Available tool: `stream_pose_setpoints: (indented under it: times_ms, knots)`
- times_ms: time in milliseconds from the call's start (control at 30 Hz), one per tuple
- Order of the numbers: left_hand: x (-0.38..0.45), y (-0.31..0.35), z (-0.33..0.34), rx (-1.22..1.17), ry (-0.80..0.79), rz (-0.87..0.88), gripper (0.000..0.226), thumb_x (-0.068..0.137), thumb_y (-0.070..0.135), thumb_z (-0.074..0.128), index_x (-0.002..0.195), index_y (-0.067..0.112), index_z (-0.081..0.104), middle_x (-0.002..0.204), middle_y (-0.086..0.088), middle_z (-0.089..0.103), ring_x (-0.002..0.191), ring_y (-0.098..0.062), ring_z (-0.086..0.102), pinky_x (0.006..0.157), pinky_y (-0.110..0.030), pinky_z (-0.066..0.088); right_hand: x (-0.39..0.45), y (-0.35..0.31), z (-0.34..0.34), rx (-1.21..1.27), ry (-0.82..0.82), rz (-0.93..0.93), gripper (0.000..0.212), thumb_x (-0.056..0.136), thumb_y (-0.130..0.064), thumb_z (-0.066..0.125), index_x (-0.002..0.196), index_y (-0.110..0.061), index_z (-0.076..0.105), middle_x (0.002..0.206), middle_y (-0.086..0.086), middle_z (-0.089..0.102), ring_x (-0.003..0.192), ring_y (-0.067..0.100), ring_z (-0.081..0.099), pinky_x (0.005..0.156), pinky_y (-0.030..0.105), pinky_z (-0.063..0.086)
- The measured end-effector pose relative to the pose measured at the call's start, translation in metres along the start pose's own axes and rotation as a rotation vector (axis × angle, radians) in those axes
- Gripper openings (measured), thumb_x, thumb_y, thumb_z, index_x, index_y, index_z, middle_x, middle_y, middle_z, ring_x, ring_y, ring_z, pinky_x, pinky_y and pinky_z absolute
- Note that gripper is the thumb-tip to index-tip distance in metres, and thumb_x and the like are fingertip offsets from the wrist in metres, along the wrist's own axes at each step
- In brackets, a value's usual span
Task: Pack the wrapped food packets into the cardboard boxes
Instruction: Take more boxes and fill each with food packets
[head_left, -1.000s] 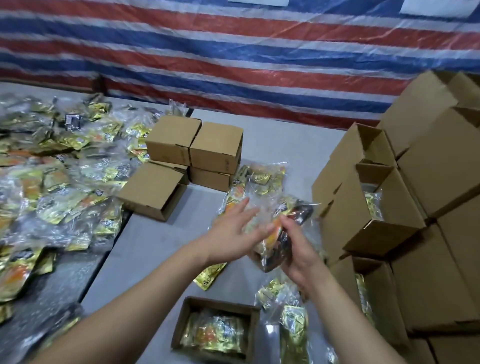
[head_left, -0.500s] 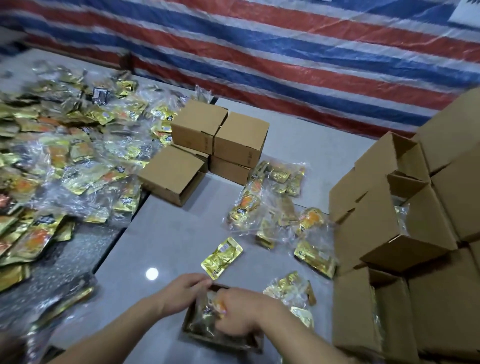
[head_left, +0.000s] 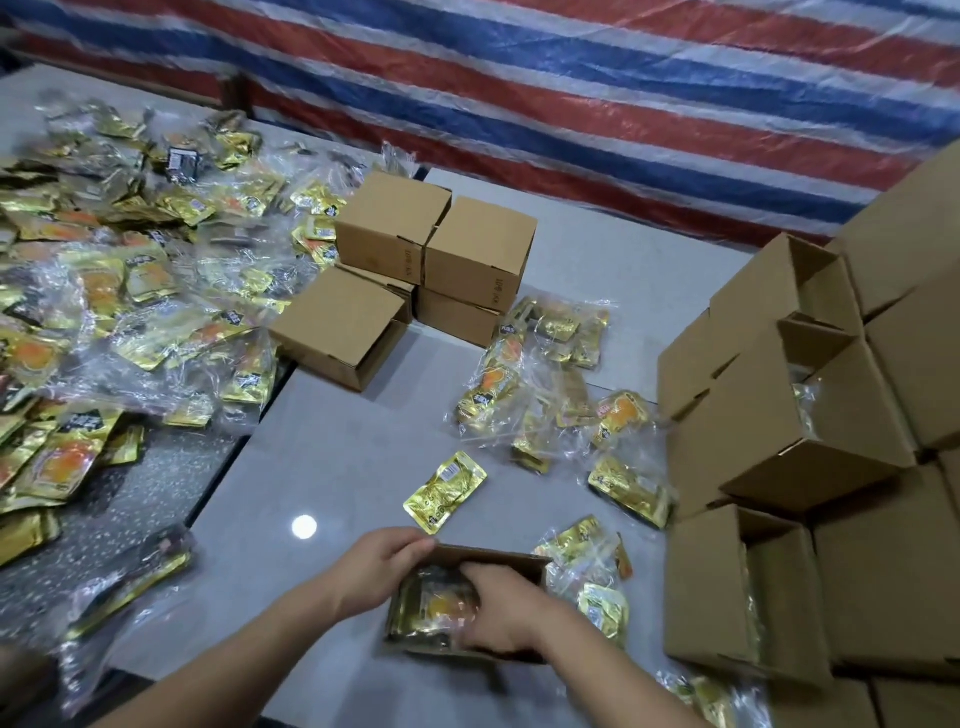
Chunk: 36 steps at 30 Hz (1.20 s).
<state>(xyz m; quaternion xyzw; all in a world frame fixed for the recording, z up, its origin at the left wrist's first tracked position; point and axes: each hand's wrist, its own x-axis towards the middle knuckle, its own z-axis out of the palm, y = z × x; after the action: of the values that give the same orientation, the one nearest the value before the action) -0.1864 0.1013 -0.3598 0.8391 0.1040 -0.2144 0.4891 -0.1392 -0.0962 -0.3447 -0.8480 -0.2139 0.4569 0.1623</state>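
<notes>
at 9 o'clock a big heap of wrapped food packets (head_left: 119, 322) covers the dark table (head_left: 156, 499); these are all not packed yet, so i judge that most of the work is left. toward 11 o'clock, a group of small closed cardboard boxes (head_left: 415, 270) stands on the grey table (head_left: 332, 457); whether they are filled i cannot tell. at 6 o'clock the left hand (head_left: 376, 569) grips the left wall of a small open box (head_left: 530, 564), fingers curled over the rim. the right hand (head_left: 501, 610) is inside this box, fingers bent down on a gold packet (head_left: 431, 605) which already lies in it; if it pinches or only presses, i cannot tell. one loose gold pouch (head_left: 447, 491) lies just beyond the box, and more bagged packets (head_left: 550, 384) are spread toward 2 o'clock. at 3 o'clock a stack of open boxes (head_left: 789, 415) lies on its side, some with packets inside, so a part is done.
</notes>
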Motion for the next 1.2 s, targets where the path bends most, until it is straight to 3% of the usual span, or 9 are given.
stream_pose_setpoints:
  times_ms: [100, 333, 467, 533, 633, 733, 900, 1033, 1200]
  knots:
    - [0.0, 0.003, 0.0, -0.001, 0.008, 0.006, 0.028, 0.103, 0.034, 0.05, 0.097, 0.019, 0.072, 0.094, 0.001, 0.071, 0.085, -0.004, 0.061, 0.08, -0.015, 0.046, -0.01, 0.0, 0.0, -0.086, 0.097, -0.073, 0.021, 0.089, -0.033, 0.058, 0.104, -0.022, 0.069, 0.114, 0.002, 0.067, 0.105, 0.024, 0.063, 0.08, 0.025, 0.044]
    - [-0.001, 0.005, 0.003, -0.003, 0.054, -0.019, 0.03, 0.105, 0.028, 0.048, 0.099, 0.009, 0.071, 0.097, -0.006, 0.071, 0.094, -0.018, 0.064, 0.087, -0.025, 0.047, 0.003, -0.036, 0.008, -0.125, -0.178, 0.076, 0.053, 0.106, -0.039, 0.028, 0.136, -0.004, 0.054, 0.142, 0.023, 0.051, 0.13, 0.036, 0.05, 0.106, 0.038, 0.039]
    - [0.005, 0.005, 0.001, 0.023, 0.081, -0.025, 0.031, 0.104, 0.025, 0.049, 0.095, 0.006, 0.07, 0.092, -0.007, 0.071, 0.088, -0.016, 0.062, 0.081, -0.02, 0.045, -0.017, -0.031, -0.017, -0.146, 0.315, -0.092, 0.028, 0.095, -0.037, 0.048, 0.1, -0.016, 0.064, 0.108, 0.013, 0.066, 0.102, 0.037, 0.061, 0.087, 0.041, 0.05]
    - [0.004, 0.007, 0.0, 0.036, 0.062, -0.026, 0.03, 0.104, 0.025, 0.049, 0.093, 0.007, 0.07, 0.09, -0.007, 0.071, 0.089, -0.018, 0.064, 0.079, -0.019, 0.045, -0.02, -0.017, -0.038, -0.229, 0.504, -0.167, 0.029, 0.089, -0.038, 0.055, 0.112, -0.02, 0.058, 0.117, 0.005, 0.06, 0.11, 0.029, 0.054, 0.097, 0.042, 0.046]
    - [0.003, 0.011, 0.0, 0.06, 0.038, -0.017, 0.027, 0.104, 0.024, 0.051, 0.089, 0.014, 0.071, 0.087, -0.004, 0.071, 0.086, -0.011, 0.064, 0.077, -0.015, 0.045, -0.019, 0.008, -0.055, -0.354, 0.326, -0.066, 0.053, 0.089, -0.038, 0.062, 0.135, -0.015, 0.047, 0.136, 0.01, 0.054, 0.124, 0.032, 0.05, 0.105, 0.043, 0.041]
    - [0.003, 0.016, -0.002, 0.101, 0.031, -0.011, 0.023, 0.103, 0.026, 0.052, 0.089, 0.022, 0.071, 0.091, 0.003, 0.071, 0.092, -0.006, 0.064, 0.083, -0.014, 0.044, -0.014, 0.019, -0.04, -0.315, 0.167, -0.004, 0.032, 0.095, -0.029, 0.056, 0.123, -0.012, 0.058, 0.124, 0.018, 0.061, 0.116, 0.039, 0.057, 0.092, 0.042, 0.047]
    - [0.006, 0.032, -0.006, 0.089, 0.153, -0.104, 0.009, 0.099, 0.031, 0.059, 0.1, 0.026, 0.067, 0.104, 0.003, 0.069, 0.106, -0.013, 0.063, 0.09, -0.022, 0.044, -0.024, 0.026, -0.03, 0.012, 0.247, 0.064, 0.027, 0.09, -0.028, 0.055, 0.114, -0.023, 0.064, 0.12, 0.009, 0.066, 0.115, 0.031, 0.06, 0.09, 0.032, 0.046]
    - [0.005, 0.065, -0.011, -0.089, 0.394, -0.205, 0.059, 0.089, 0.035, 0.072, 0.138, 0.008, 0.051, 0.14, -0.011, 0.054, 0.128, -0.026, 0.052, 0.101, -0.036, 0.038, -0.047, 0.029, -0.049, 0.263, 0.432, 0.092, 0.039, 0.087, -0.04, 0.044, 0.121, -0.035, 0.06, 0.121, 0.003, 0.067, 0.114, 0.025, 0.061, 0.084, 0.027, 0.045]
    - [0.01, 0.165, 0.001, -0.318, 0.236, -0.194, 0.085, 0.088, 0.057, 0.063, 0.155, 0.018, 0.028, 0.146, -0.001, 0.049, 0.127, -0.025, 0.052, 0.098, -0.038, 0.04, -0.078, 0.031, -0.122, 0.38, 0.728, 0.206, 0.02, 0.098, -0.026, 0.052, 0.114, -0.023, 0.063, 0.102, -0.001, 0.07, 0.087, 0.018, 0.063, 0.067, 0.028, 0.049]
